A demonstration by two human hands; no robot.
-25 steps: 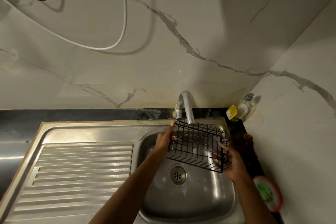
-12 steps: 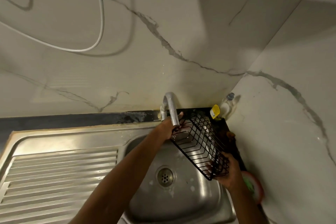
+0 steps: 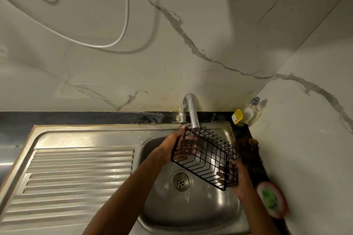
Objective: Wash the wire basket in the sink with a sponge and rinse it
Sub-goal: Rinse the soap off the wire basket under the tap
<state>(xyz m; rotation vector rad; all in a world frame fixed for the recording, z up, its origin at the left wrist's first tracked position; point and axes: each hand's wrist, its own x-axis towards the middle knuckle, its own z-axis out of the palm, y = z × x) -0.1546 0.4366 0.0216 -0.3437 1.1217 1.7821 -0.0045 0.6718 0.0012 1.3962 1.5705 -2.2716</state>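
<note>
steel sink (image 3: 91,139) | marble wall (image 3: 191,15) | both hands grip wire basket (image 3: 207,155)

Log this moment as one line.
basket: tilted under tap, over sink | left hand: holds far end | right hand: holds near end

Both hands hold a black wire basket (image 3: 207,155) tilted above the sink (image 3: 191,206), right under the tap (image 3: 192,112). The left hand (image 3: 172,148) grips the basket's end nearest the tap; the right hand (image 3: 239,179) grips its far end. The drain (image 3: 180,181) sits below the basket. Right of the sink lie a round dish (image 3: 272,198) holding something green, and a clear bottle (image 3: 251,109) in the corner.
</note>
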